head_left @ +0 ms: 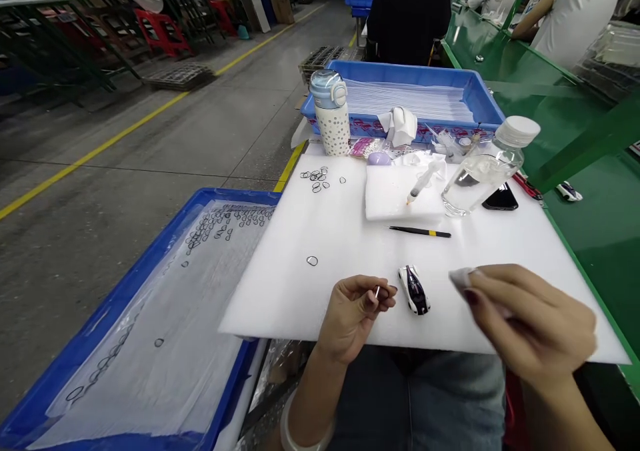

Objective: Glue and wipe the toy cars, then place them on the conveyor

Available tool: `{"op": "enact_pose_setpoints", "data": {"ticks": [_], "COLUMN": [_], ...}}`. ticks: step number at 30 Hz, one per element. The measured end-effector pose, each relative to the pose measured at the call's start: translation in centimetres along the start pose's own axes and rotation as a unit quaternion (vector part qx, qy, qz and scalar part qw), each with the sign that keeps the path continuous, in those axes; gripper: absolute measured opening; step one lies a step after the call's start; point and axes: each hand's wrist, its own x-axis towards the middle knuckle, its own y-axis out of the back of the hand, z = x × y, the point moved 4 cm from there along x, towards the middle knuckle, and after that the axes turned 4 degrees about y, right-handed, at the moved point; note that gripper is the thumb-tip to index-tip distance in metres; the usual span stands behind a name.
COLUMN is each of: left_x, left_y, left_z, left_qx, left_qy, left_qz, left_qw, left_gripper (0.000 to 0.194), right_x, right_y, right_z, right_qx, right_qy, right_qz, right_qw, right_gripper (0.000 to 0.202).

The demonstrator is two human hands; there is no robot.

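Note:
Above the white foam board's near edge, my left hand (pixel 357 314) is closed in a pinch. Between its fingertips is a small piece with a bright edge, too small to name. My right hand (pixel 533 321), smeared by motion, pinches a whitish wipe (pixel 461 278) at its fingertips. A white and black toy car (pixel 415 289) lies on the board between the two hands, touched by neither. Beyond it rest black tweezers (pixel 420 231) with a yellow band. One dark-edged small ring-shaped piece (pixel 312 261) lies left of the car.
Several similar pieces (pixel 316 177) lie at the board's far left; more are in the blue tray (pixel 115 291) on the left. Behind stand a dotted tumbler (pixel 333 121), a syringe (pixel 421 185) on a foam block (pixel 387 201), a tilted clear bottle (pixel 475 181) and a phone (pixel 501 199).

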Motion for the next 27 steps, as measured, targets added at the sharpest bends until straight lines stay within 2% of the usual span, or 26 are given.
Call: {"op": "enact_pose_setpoints", "data": {"ticks": [3,5,7,9,11,12,14,16,18,23,27], "left_x": [-0.5,-1.2,-2.0,-2.6,-2.8,-2.7,-2.4,-2.1,-1.9,-1.6,-1.5], "left_y": [0.2,0.1,-0.7,-1.9,-3.0,-3.4,-3.7,-3.8,-3.7,-3.0,-2.6], "left_z": [0.2,0.4,0.4,0.0,-0.7,-1.1,-1.6,-2.0,-2.0,-1.5,-1.2], "left_qx": [0.072,0.206,0.369,0.5,0.578,0.602,0.633,0.652,0.659,0.644,0.64], "left_qy": [-0.059,-0.153,-0.26,-0.347,-0.402,-0.414,-0.421,-0.414,-0.405,-0.367,-0.348], "left_qz": [0.019,0.062,0.096,0.1,0.087,0.08,0.068,0.063,0.061,0.079,0.089], "left_qw": [0.995,0.964,0.887,0.787,0.705,0.678,0.646,0.632,0.631,0.667,0.679], "left_gripper": [0.027,0.018,0.013,0.012,0.011,0.011,0.012,0.013,0.013,0.025,0.023], "right_x": [-2.2,-3.9,-5.1,-5.5,-5.3,-5.0,-4.6,-4.3,-4.3,-4.5,-4.5], "right_y": [1.6,1.7,1.0,-0.3,-1.5,-2.0,-2.8,-3.4,-3.7,-3.8,-4.0], "right_z": [2.4,3.6,4.2,4.2,3.9,3.7,3.6,3.6,3.7,3.9,4.0], "right_qx": [0.052,0.072,0.09,0.106,0.111,0.108,0.099,0.087,0.074,0.055,0.06], "right_qy": [-0.136,-0.215,-0.269,-0.292,-0.288,-0.284,-0.284,-0.287,-0.284,-0.278,-0.279], "right_qz": [0.098,0.134,0.116,0.052,-0.015,-0.04,-0.082,-0.122,-0.155,-0.166,-0.17], "right_qw": [0.984,0.965,0.952,0.949,0.951,0.952,0.95,0.946,0.943,0.945,0.943], "right_gripper": [0.026,0.017,0.011,0.005,0.004,0.006,0.01,0.012,0.012,0.012,0.011]}}
